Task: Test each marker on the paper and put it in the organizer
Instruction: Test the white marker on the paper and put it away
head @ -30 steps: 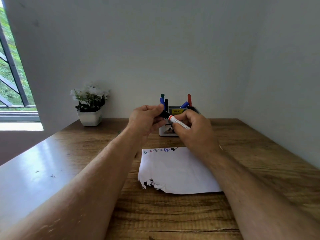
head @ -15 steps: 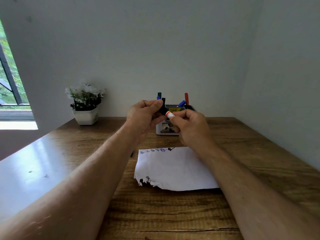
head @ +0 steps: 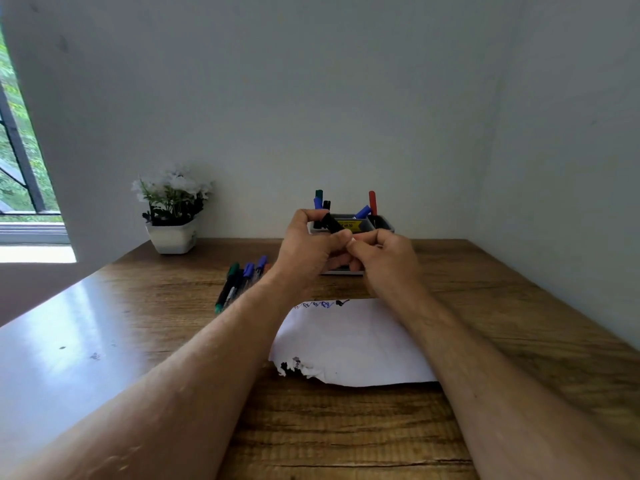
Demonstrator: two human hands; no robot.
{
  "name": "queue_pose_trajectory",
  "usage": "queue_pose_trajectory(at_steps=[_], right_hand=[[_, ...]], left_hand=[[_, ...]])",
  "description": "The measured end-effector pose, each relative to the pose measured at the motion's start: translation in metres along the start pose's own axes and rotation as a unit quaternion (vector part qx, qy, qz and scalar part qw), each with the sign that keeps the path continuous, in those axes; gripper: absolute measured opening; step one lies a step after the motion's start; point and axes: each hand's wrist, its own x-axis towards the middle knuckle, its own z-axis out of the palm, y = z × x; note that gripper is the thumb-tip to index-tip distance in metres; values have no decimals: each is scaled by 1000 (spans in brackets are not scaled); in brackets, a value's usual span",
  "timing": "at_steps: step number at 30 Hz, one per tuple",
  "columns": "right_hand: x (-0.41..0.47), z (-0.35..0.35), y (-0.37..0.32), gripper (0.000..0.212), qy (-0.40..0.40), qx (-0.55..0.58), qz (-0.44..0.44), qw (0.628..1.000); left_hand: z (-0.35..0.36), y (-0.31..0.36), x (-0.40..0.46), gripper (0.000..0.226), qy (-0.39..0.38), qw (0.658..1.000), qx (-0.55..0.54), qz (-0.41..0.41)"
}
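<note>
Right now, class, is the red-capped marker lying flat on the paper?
No. The red-capped marker stands upright in the organizer, behind the paper.

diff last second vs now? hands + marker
The white barrel seen a second ago has slid out of sight inside the right hand; only the marker's black end shows, pinched by the left hand. Both hands keep their grip above the paper, before the organizer.

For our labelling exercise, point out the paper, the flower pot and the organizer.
paper (head: 349, 341), head view, blank middle of the sheet
flower pot (head: 172, 237), head view, white front wall
organizer (head: 384, 223), head view, right rim
</note>
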Motion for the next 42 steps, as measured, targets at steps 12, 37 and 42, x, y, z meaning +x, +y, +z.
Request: queue_pose_trajectory(at_steps=[12,37,42], right_hand=[[8,-6,8,10,111,-183,-168,962],[16,6,12,10,-30,-333,-50,941],[17,5,13,11,-35,-331,-49,942]], left_hand=[[13,34,36,46,73,876,357,317],[22,3,104,33,84,822,528,197],[24,6,100,40,84,840,505,179]])
